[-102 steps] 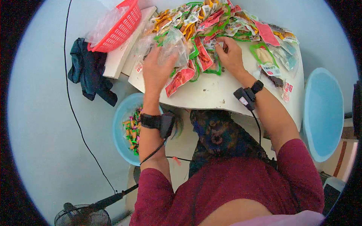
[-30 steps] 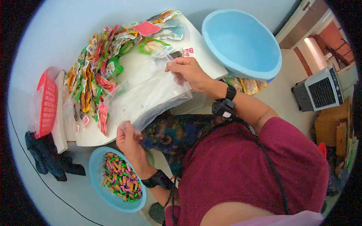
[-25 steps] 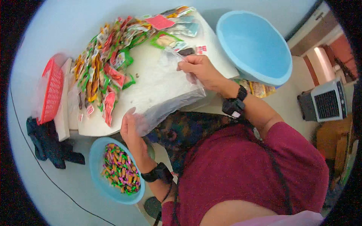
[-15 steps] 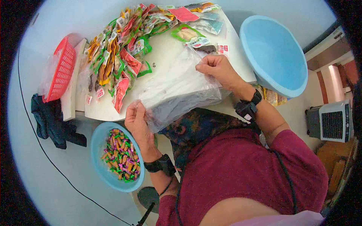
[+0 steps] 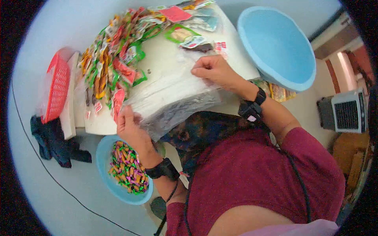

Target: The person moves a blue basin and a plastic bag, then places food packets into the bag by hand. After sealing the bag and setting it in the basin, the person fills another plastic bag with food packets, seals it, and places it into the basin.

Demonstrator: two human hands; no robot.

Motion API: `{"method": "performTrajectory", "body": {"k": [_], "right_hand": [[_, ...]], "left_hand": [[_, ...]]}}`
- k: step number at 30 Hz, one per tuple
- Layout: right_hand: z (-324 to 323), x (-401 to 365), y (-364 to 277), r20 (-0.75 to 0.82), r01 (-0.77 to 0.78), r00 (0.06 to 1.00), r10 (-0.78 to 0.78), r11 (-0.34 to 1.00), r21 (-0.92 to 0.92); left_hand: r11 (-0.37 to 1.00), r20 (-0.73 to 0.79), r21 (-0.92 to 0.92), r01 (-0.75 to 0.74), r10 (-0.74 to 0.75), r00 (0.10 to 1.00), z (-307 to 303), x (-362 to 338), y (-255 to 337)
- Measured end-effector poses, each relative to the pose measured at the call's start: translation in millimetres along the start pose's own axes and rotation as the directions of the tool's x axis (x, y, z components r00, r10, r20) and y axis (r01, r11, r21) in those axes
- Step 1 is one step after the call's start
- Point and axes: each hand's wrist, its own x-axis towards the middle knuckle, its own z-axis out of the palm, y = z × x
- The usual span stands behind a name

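Observation:
A clear plastic bag (image 5: 177, 106) stretches between my two hands over the table's near edge. My left hand (image 5: 132, 128) pinches its left end, close to the packets at the table's left side. At the other end, my right hand (image 5: 214, 70) has thumb and fingers closed on the bag. Just beyond the right hand lie a dark sealed packet (image 5: 201, 48) and a green-edged snack packet (image 5: 182, 34). A large heap of colourful snack packets (image 5: 104, 67) covers the left and back of the white table (image 5: 165, 63).
A large blue basin (image 5: 275, 43) stands at the table's right. Another blue basin (image 5: 104, 177) with small wrapped sweets (image 5: 128, 169) sits low on the left. A red basket (image 5: 58, 88) leans by the wall. An air cooler (image 5: 347, 112) stands far right.
The view has shifted, so the table and basins sit differently in the frame. My hands are slightly farther apart, and the bag between them is pulled longer and flatter.

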Motion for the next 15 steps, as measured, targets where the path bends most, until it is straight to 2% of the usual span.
{"method": "performTrajectory", "body": {"k": [2,5,6,8,9,10,11,12,13,15], "right_hand": [[0.9,-0.1,1.2,-0.024,-0.006,1.0,0.006,1.0,-0.019],[-1.4,-1.3,-2.9,-0.068,0.01,0.998,-0.01,1.0,0.007],[-2.0,-1.6,-6.0,-0.095,0.011,0.995,-0.012,1.0,-0.008],[-3.5,-5.2,-12.7,-0.149,0.008,0.989,-0.012,0.999,-0.032],[-5.7,-8.1,-14.6,-0.194,0.089,0.974,-0.115,0.987,-0.136],[-8.4,-10.7,-16.5,-0.226,0.161,0.95,-0.217,0.957,-0.242],[-12.5,-14.5,-20.0,-0.245,0.224,0.915,-0.319,0.91,-0.35],[-20.0,-24.2,-33.5,-0.235,0.221,0.903,-0.36,0.856,-0.467],[-30.7,-32.6,-40.4,-0.267,0.252,0.849,-0.455,0.794,-0.553],[-61.0,-50.4,-50.9,-0.29,0.276,0.72,-0.63,0.643,-0.714]], "left_hand": [[0.995,-0.031,0.075,-0.06,0.062,0.998,5.8,5.6,-1.7],[0.962,0.021,0.202,-0.182,0.181,0.983,15.5,15.0,-1.9],[0.965,0.006,0.174,-0.197,0.199,0.98,30.7,9.0,9.2],[0.928,0.04,0.253,-0.273,0.272,0.961,36.4,18.9,2.3],[0.903,0.061,0.294,-0.313,0.31,0.949,35.7,27.0,-0.9],[0.876,0.106,0.38,-0.297,0.278,0.955,34.4,35.8,-2.6],[0.838,0.161,0.4,-0.372,0.336,0.928,39.5,44.8,-7.0],[0.793,0.214,0.413,-0.447,0.393,0.894,46.3,52.7,-11.9],[0.744,0.264,0.421,-0.518,0.446,0.855,53.0,55.3,-13.1],[0.613,0.344,0.598,-0.517,0.386,0.856,61.6,53.2,-6.0]]}}
